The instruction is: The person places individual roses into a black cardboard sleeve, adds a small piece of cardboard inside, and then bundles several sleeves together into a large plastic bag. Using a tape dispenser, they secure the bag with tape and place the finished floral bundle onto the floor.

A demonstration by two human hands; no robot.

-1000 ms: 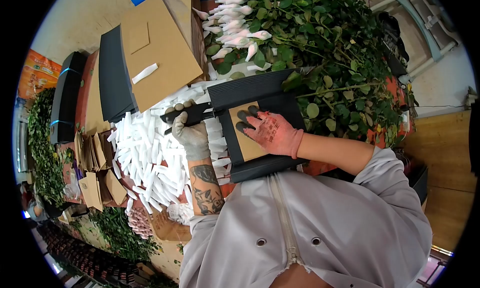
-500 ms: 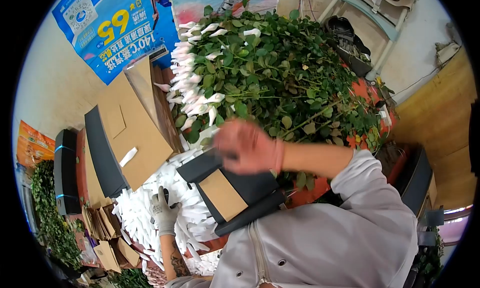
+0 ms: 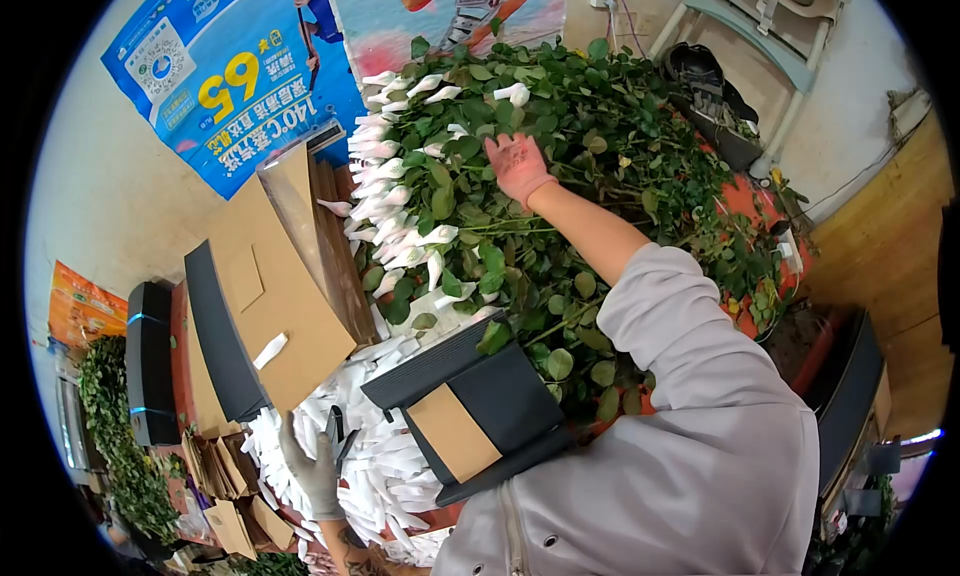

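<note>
My right hand (image 3: 518, 168), in a pink glove, reaches over the pile of leafy stems (image 3: 560, 126); its fingers are apart and nothing shows in them. White-wrapped flower heads (image 3: 385, 191) line the left edge of that pile. One more wrapped head (image 3: 512, 94) lies just beyond my fingertips. In a pale grey glove, my left hand (image 3: 312, 474) rests over a heap of loose white sleeves (image 3: 385, 466), its fingers stretched out. A black stapler (image 3: 338, 438) lies beside its thumb; whether they touch is unclear.
Between my arms lies black corrugated board (image 3: 520, 381) with a brown cardboard piece (image 3: 452, 431) on it. Large cardboard sheets (image 3: 290, 286) stand at the left, a single white sleeve (image 3: 270, 351) on them. A pale chair (image 3: 760, 36) and a dark shoe (image 3: 710, 96) are at the back right.
My right hand has gone from above the black board up and away, over the stems. My left hand, earlier curled around the stapler, has its fingers straightened. The camera view has shifted slightly.
</note>
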